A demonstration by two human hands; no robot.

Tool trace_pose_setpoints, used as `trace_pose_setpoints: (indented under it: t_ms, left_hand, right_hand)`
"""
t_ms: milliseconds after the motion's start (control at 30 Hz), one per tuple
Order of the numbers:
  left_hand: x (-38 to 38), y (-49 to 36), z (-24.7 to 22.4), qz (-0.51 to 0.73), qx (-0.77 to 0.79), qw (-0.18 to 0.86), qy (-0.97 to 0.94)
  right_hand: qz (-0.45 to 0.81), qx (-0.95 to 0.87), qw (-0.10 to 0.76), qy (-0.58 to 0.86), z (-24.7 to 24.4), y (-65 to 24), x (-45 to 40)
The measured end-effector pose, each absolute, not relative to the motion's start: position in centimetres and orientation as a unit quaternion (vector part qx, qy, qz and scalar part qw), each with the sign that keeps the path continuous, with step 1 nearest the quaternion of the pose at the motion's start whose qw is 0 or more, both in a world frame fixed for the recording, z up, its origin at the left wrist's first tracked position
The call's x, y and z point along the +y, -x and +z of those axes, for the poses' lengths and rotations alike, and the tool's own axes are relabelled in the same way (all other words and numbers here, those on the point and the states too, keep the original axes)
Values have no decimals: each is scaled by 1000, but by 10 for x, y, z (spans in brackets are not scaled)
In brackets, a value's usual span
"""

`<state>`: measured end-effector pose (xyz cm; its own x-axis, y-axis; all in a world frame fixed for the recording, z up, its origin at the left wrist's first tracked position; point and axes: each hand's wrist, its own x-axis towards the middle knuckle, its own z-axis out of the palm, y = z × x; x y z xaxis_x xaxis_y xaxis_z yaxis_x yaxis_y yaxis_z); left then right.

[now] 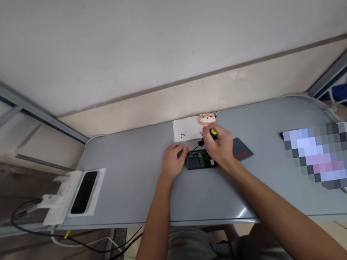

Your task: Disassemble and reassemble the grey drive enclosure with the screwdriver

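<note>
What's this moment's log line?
right hand: holds screwdriver, tip at device | left hand: at device's left end | dark bits: on paper

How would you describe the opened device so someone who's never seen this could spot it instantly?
On the gray table, find the white sheet near the wall. Just below it in the picture, between the left hand and the right hand, lies a dark, flat device. Unlike the dark panel to its right, it shows green circuitry inside.
</note>
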<state>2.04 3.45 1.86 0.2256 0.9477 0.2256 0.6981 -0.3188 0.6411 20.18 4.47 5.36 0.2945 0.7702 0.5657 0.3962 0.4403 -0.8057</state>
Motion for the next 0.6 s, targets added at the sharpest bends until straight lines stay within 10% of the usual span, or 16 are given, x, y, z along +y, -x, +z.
trace_pose_setpoints:
  t_ms: [600]
  left_hand:
    - [31,-20,21,294,555,214,-748]
  right_hand:
    - [169,-564,620,519,58,-202,43]
